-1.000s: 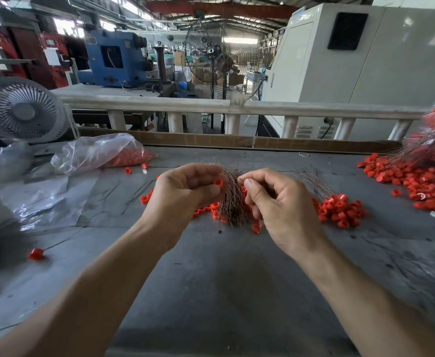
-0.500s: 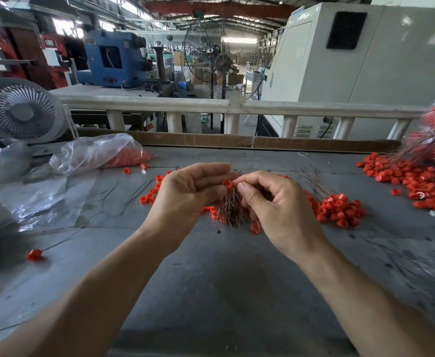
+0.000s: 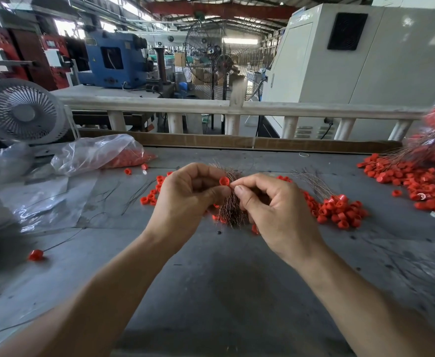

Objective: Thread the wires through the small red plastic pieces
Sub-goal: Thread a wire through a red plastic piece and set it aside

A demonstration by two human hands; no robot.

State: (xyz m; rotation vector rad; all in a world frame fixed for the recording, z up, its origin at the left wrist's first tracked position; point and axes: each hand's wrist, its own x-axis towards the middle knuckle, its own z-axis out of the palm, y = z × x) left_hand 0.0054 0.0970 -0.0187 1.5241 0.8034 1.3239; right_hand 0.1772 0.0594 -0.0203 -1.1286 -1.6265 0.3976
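Both our hands meet above the grey table [image 3: 237,292]. Our left hand [image 3: 185,199] pinches a small red plastic piece [image 3: 224,181] at its fingertips, and our right hand [image 3: 270,210], fingers curled, pinches something fine right beside that piece; we cannot tell whether it is a wire. Between and below the hands stands a bundle of thin wires [image 3: 230,210]. Left lie a plastic bag [image 3: 95,154] of red pieces and a white fan [image 3: 21,113]; right, a cluster of threaded pieces [image 3: 340,210], then a bigger heap [image 3: 417,181].
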